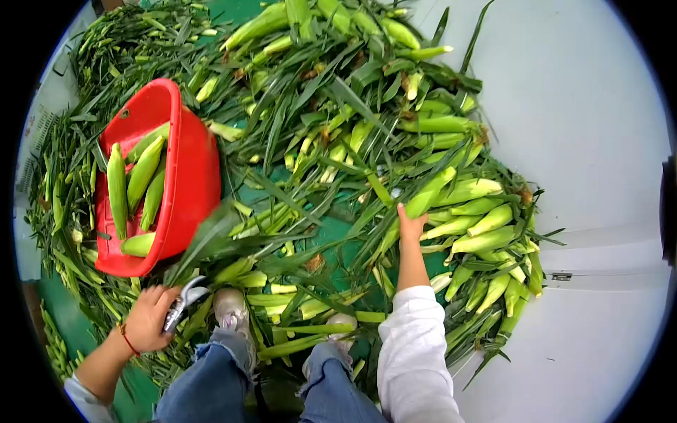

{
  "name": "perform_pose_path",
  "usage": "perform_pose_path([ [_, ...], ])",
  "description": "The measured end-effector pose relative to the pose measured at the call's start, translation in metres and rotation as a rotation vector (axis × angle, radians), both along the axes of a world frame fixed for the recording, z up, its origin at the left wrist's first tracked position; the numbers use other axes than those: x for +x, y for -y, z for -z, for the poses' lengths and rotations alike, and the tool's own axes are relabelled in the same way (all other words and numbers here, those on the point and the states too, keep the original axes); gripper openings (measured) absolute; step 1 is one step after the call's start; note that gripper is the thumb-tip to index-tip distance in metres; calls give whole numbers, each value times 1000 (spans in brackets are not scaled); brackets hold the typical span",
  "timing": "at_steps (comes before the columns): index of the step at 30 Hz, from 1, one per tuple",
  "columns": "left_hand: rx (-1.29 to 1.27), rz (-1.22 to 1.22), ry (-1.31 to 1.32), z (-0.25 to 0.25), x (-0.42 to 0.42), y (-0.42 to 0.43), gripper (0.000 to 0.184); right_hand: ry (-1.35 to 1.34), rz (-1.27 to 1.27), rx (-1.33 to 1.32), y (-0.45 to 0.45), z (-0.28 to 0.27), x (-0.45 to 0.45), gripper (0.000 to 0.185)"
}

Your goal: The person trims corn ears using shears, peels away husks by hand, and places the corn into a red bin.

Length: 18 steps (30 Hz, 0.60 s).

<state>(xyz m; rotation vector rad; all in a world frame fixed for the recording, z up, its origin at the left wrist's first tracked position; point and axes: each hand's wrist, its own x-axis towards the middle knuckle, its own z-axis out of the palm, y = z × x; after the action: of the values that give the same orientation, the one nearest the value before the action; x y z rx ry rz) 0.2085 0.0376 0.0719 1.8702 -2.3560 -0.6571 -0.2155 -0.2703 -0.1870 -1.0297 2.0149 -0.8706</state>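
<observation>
Pruning shears (pixel 185 303) with a curved metal blade are held in my left hand (pixel 151 317), low on the left beside the red basin. My right hand (pixel 411 229) grips a green corn ear (pixel 429 193) in its husk, at the left edge of a heap of corn ears (pixel 486 225). The red plastic basin (pixel 194 183) leans on its side at the left, with several husked green ears (pixel 144 173) in it. Long cut leaves (pixel 211 243) lie between the basin and my left hand.
Corn leaves and stalks (pixel 296 127) cover much of the green floor (pixel 335 240). A white wall or panel (pixel 592 176) stands at the right. My shoes (pixel 231 310) rest among stalks at the bottom centre. More corn ears (pixel 338 21) lie at the top.
</observation>
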Motion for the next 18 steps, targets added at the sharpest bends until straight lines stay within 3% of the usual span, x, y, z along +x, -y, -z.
perform_pose_path([
  [2,-72,38,-95,-1,-16,22,58,-29,31,53,-12,-2,5,87],
  [3,-17,57,-85,-7,-18,28,53,-17,-108,-34,-23,-13,2,83],
  [4,-130,-87,-388,14,-41,56,48,-1,-256,-121,-43,-32,2,79],
  [5,302,-394,-631,28,-57,90,51,-190,-578,-345,-79,-64,0,70],
  [6,300,-363,-683,22,-60,96,48,-218,-558,-359,-83,-74,7,66],
  [7,434,-466,-1057,51,-74,112,50,-321,-706,-442,-103,-94,6,64],
  [8,805,-625,-1334,73,-95,135,51,-638,-1002,-530,-135,-137,9,64],
  [9,833,-608,-1313,82,-93,137,52,-543,-975,-496,-137,-138,12,66],
  [10,1099,-609,-1423,87,-101,139,54,-617,-1078,-507,-147,-161,18,66],
  [11,1066,-270,-1343,109,-125,120,58,-704,-1196,-489,-165,-185,21,66],
  [13,1073,-380,-1382,97,-138,106,65,-705,-1101,-480,-172,-188,24,68],
  [15,901,-285,-1436,109,-160,84,68,-767,-940,-500,-187,-191,32,67],
  [16,802,-324,-1465,110,-167,77,65,-599,-749,-489,-195,-183,33,58],
  [17,521,-266,-1211,107,-170,66,68,-71,-500,-423,-200,-179,41,50],
  [18,512,-250,-1115,107,-169,66,68,446,-210,-321,-209,-174,48,44],
])
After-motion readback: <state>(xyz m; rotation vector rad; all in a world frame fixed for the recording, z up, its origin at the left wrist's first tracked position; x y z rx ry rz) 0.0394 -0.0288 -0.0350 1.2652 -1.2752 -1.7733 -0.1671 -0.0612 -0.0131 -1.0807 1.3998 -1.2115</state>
